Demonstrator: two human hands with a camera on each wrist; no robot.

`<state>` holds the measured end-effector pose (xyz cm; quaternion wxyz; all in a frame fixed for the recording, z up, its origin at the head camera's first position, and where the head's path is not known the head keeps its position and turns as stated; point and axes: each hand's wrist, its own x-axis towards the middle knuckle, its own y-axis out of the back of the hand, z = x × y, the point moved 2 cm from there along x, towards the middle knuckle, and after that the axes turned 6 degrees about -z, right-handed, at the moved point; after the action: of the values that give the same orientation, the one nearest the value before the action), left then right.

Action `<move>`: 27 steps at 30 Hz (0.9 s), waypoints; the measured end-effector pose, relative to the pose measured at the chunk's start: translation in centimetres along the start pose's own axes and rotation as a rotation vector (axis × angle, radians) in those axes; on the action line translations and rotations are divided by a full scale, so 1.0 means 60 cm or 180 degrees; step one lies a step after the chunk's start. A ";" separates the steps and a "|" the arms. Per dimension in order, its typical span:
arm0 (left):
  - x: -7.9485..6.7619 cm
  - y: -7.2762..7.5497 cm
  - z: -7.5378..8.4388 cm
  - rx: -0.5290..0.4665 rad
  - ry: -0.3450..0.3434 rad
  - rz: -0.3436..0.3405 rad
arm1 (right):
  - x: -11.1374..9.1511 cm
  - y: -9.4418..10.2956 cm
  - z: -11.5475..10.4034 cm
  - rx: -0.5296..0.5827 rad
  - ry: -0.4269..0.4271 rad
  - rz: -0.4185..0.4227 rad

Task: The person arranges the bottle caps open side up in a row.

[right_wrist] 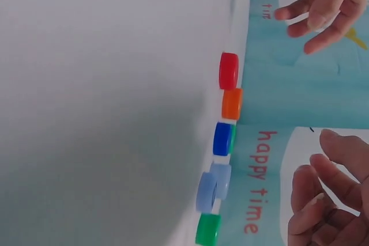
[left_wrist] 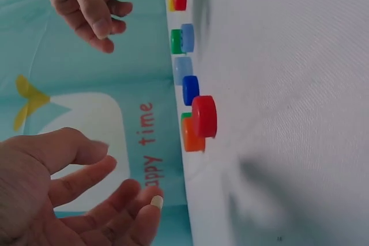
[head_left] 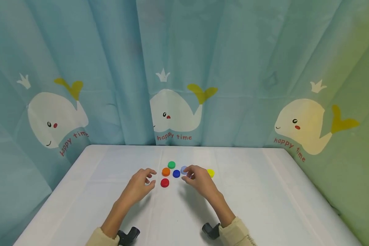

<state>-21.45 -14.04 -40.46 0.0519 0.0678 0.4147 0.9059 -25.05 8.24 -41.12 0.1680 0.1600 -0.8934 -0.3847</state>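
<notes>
Several round plastic caps lie on the white table. My left hand [head_left: 139, 186] hovers just left of the red cap [head_left: 164, 183] and the orange cap [head_left: 166, 172], fingers loosely bent, nothing between them. Behind these sit a green cap [head_left: 171, 165] and a dark blue cap [head_left: 176, 174]. Over the right part of the group hangs my right hand [head_left: 200, 179], also holding nothing, its fingers partly covering a light blue cap [head_left: 183, 170]. A yellow cap [head_left: 210, 173] shows beyond its knuckles. In the right wrist view, another green cap [right_wrist: 208, 230] stands beside two light blue ones.
The white tabletop [head_left: 258, 198] runs back to a blue-green curtain [head_left: 243, 51] printed with whales. A black wrist mount [head_left: 129, 235] sits at the left sleeve, another black mount [head_left: 210, 231] at the right. Both hands cast shadows on the cloth.
</notes>
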 end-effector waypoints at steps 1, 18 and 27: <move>0.002 -0.002 0.000 -0.0008 0.0015 -0.0022 | 0.001 -0.002 -0.001 0.0012 -0.0024 -0.0008; 0.012 -0.026 -0.009 -0.0267 -0.0015 -0.0117 | 0.026 -0.040 -0.024 0.0235 -0.0139 -0.0112; 0.017 -0.039 -0.004 -0.0342 -0.0075 -0.0094 | 0.032 -0.060 -0.027 0.0059 -0.0020 0.0028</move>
<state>-22.42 -12.54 -42.28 0.0738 0.0696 0.3658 0.9251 -25.54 4.08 -42.39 0.1653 0.1565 -0.8981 -0.3762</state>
